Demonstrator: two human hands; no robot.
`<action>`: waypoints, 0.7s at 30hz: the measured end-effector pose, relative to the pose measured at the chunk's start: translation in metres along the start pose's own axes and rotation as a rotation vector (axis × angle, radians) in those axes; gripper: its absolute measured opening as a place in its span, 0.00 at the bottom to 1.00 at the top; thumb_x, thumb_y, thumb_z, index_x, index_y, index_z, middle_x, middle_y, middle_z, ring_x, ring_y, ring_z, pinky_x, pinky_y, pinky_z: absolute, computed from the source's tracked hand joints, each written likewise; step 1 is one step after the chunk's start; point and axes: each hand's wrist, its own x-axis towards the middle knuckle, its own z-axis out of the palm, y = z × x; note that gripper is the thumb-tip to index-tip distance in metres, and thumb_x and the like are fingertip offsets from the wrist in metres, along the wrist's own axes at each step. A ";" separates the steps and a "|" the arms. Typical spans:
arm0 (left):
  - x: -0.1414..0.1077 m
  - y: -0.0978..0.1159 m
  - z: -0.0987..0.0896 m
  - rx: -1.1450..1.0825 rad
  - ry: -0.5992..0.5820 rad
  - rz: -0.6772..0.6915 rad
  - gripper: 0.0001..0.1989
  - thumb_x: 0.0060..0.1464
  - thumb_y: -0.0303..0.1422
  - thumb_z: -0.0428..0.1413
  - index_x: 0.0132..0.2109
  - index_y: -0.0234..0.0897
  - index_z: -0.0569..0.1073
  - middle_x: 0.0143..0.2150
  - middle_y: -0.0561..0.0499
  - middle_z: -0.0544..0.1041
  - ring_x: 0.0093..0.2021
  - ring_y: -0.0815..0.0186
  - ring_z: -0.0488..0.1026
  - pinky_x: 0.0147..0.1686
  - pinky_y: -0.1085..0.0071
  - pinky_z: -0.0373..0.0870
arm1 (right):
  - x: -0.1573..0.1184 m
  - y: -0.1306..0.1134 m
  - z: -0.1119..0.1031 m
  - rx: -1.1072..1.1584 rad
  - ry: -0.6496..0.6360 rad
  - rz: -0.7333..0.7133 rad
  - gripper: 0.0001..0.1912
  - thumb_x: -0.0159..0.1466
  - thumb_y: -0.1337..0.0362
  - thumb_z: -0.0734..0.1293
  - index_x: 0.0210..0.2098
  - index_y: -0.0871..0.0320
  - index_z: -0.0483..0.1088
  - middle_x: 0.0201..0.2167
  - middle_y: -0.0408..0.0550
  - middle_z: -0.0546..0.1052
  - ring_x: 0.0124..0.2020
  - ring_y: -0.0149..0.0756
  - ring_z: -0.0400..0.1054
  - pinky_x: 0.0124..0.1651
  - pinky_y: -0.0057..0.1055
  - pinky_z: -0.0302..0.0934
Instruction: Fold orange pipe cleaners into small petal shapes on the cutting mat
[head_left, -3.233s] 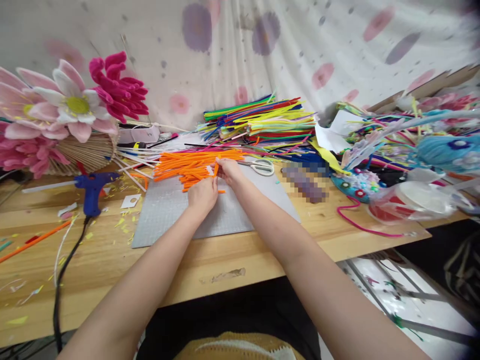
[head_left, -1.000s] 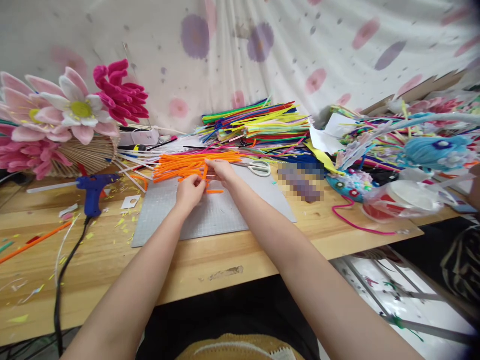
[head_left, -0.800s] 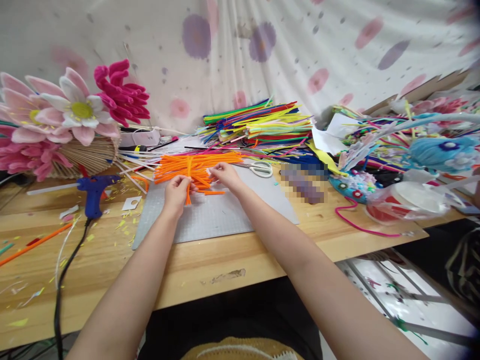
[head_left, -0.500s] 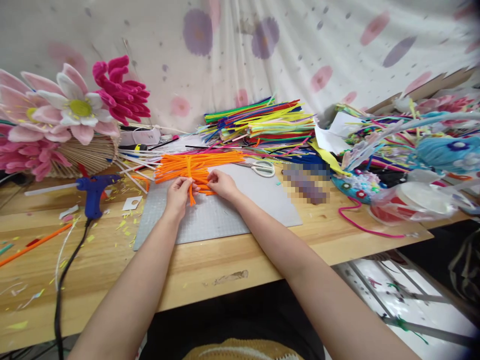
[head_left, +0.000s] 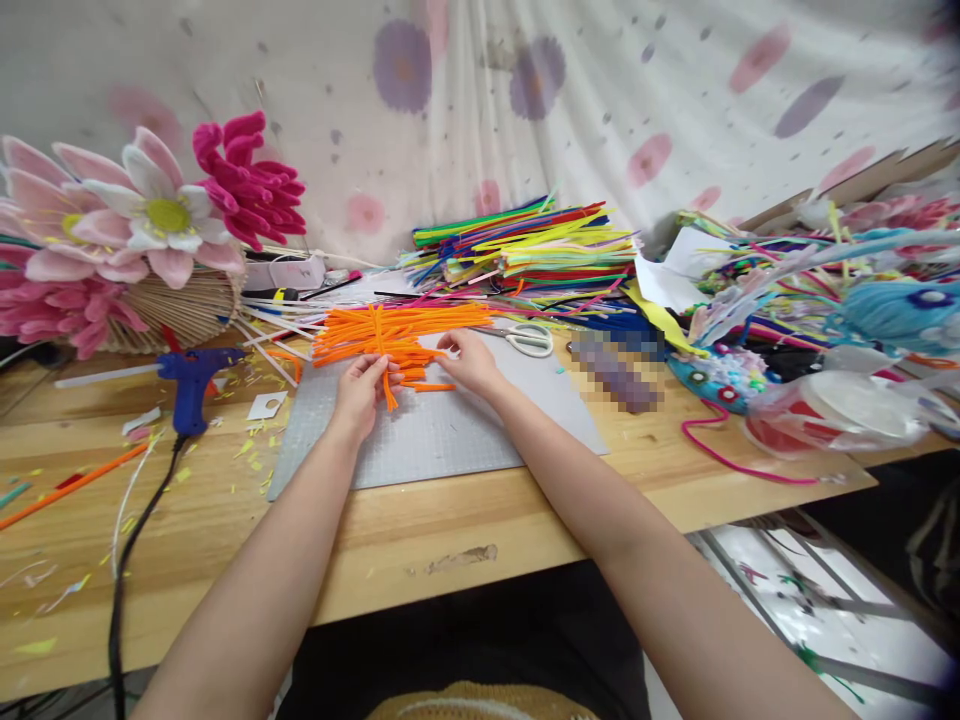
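A bundle of fuzzy orange pipe cleaners (head_left: 352,335) lies across the top of the grey cutting mat (head_left: 517,425), bound round its middle by another orange stem. My left hand (head_left: 358,395) is closed at the near side of the bundle, its thumb and fingers pinching the binding stem, whose end hangs down over the mat. My right hand (head_left: 471,362) is at the bundle's right side, thumb and fingertips pinched at the tips of some orange stems. Between my hands a few orange ends stick out loosely. Scissors (head_left: 531,340) with pale handles lie just beyond my right hand.
A blue glue gun (head_left: 191,385) with a black cord stands left of the mat. Fuzzy flowers (head_left: 161,215) rise at the back left. Piled coloured pipe cleaners (head_left: 540,245) lie along the curtain. A clear-wrapped red-and-white container (head_left: 832,410) sits at right.
My right hand has shifted to the right, away from my left hand, and orange ends between them have spread. My left hand keeps its pinch. The whole view has shifted slightly.
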 end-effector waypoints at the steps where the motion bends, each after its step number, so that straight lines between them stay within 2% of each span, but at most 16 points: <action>1: -0.001 0.001 0.001 -0.008 0.000 -0.003 0.09 0.42 0.30 0.58 0.32 0.35 0.67 0.26 0.54 0.73 0.22 0.72 0.71 0.22 0.76 0.69 | -0.004 -0.002 -0.002 -0.005 -0.094 -0.056 0.05 0.54 0.67 0.65 0.32 0.59 0.69 0.34 0.46 0.73 0.35 0.32 0.63 0.41 0.29 0.57; 3: -0.002 0.003 0.003 -0.020 0.001 -0.006 0.07 0.42 0.29 0.57 0.31 0.34 0.67 0.24 0.55 0.72 0.21 0.73 0.70 0.21 0.77 0.68 | -0.012 -0.006 -0.005 -0.047 -0.264 -0.166 0.05 0.53 0.67 0.66 0.30 0.59 0.69 0.32 0.46 0.72 0.35 0.32 0.63 0.41 0.29 0.56; 6: -0.003 0.004 0.005 -0.007 0.013 -0.009 0.04 0.43 0.29 0.54 0.29 0.33 0.67 0.22 0.55 0.71 0.20 0.74 0.68 0.19 0.79 0.66 | -0.022 -0.007 -0.005 -0.077 -0.296 -0.233 0.02 0.53 0.70 0.65 0.28 0.60 0.69 0.31 0.47 0.71 0.36 0.33 0.62 0.43 0.30 0.54; 9: -0.002 0.002 0.004 0.003 0.007 -0.018 0.04 0.43 0.28 0.55 0.30 0.33 0.68 0.23 0.54 0.72 0.20 0.74 0.69 0.19 0.79 0.66 | -0.026 -0.001 -0.004 0.095 -0.256 -0.154 0.02 0.56 0.70 0.62 0.28 0.60 0.67 0.29 0.45 0.70 0.33 0.30 0.61 0.40 0.27 0.55; 15: -0.006 0.000 0.004 0.046 -0.109 -0.060 0.05 0.45 0.28 0.57 0.32 0.33 0.70 0.27 0.52 0.75 0.21 0.73 0.70 0.21 0.78 0.69 | -0.028 0.003 -0.011 0.545 -0.248 0.071 0.04 0.55 0.64 0.63 0.28 0.59 0.64 0.22 0.38 0.68 0.23 0.24 0.58 0.28 0.23 0.53; 21: -0.016 0.002 0.011 0.047 -0.196 -0.199 0.04 0.51 0.28 0.54 0.34 0.31 0.72 0.32 0.48 0.76 0.23 0.72 0.72 0.20 0.76 0.70 | -0.030 0.001 -0.006 0.755 -0.250 0.134 0.09 0.52 0.60 0.66 0.28 0.59 0.64 0.20 0.36 0.66 0.18 0.21 0.54 0.21 0.22 0.49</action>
